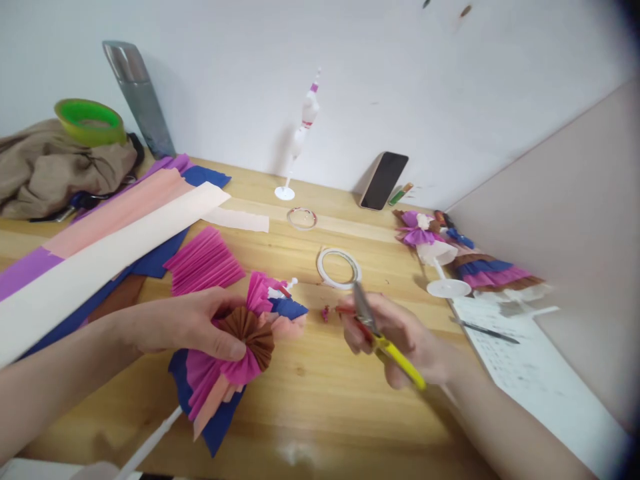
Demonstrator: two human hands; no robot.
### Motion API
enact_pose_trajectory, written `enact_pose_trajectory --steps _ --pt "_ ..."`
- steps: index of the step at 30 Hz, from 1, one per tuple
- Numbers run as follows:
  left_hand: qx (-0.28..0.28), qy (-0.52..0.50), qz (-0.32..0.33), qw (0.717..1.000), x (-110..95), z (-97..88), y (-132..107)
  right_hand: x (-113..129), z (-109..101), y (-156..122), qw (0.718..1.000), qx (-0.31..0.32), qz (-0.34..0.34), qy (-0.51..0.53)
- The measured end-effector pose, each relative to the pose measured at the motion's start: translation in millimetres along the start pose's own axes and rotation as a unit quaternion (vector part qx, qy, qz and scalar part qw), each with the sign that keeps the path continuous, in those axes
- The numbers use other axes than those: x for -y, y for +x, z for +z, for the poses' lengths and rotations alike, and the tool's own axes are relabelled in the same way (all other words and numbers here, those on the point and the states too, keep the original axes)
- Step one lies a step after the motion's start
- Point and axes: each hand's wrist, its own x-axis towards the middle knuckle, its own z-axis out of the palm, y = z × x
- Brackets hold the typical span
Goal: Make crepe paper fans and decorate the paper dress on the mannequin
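Observation:
My left hand point(220, 337) grips a crepe-paper doll point(210, 387), its thumb pressing near a brown pleated paper rosette point(249, 337). The doll has pink, peach and blue pleated layers and lies tilted, its white stem point(153, 437) pointing toward me. In my right hand point(400, 330) is a pair of scissors point(397, 360) with yellow on the handle and the grey blades pointing away. A thin red piece point(346, 309) shows at the right fingertips; its kind is unclear. Beside my left hand lies a pleated pink crepe-paper piece point(206, 261).
A roll of white tape point(339, 268) and a coil of thin wire point(302, 218) lie ahead. Paper strips point(115, 247) cover the left side. A bare white figure on a stand point(300, 137), a phone point(384, 181) and a flask point(143, 100) stand along the wall. Another paper doll point(420, 230) stands right.

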Motion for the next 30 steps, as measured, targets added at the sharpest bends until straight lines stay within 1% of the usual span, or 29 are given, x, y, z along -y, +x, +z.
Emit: enact_pose_trajectory --steps 2,5,7,9,13,18,21,26,30 --pt "0.011 -0.006 -0.006 1.0 3 1.5 2 3 0 6 0.996 0.008 0.015 -0.086" --pt "0.017 -0.009 -0.012 1.0 9 2.0 3 11 0 12 0.976 0.026 0.027 -0.216" --pt "0.025 -0.01 -0.019 0.999 11 1.8 3 13 2 16 0.963 0.027 0.007 -0.269" --pt "0.035 -0.015 -0.029 0.999 12 2.5 3 13 3 18 0.955 0.02 -0.022 -0.297" --pt "0.068 -0.051 -0.047 0.995 10 8.3 4 8 1 19 0.945 0.034 -0.055 -0.322" --pt "0.084 -0.059 -0.067 0.992 11 14.6 3 8 0 19 0.943 0.062 -0.044 -0.323" --pt "0.101 -0.069 -0.074 0.99 15 13.9 2 9 1 20 0.942 0.074 -0.059 -0.321" --pt "0.083 -0.089 -0.091 0.988 18 14.0 2 4 0 21 0.943 0.081 -0.079 -0.311" --pt "0.103 -0.105 -0.086 0.985 13 19.5 2 2 -2 22 0.941 0.083 -0.085 -0.318"
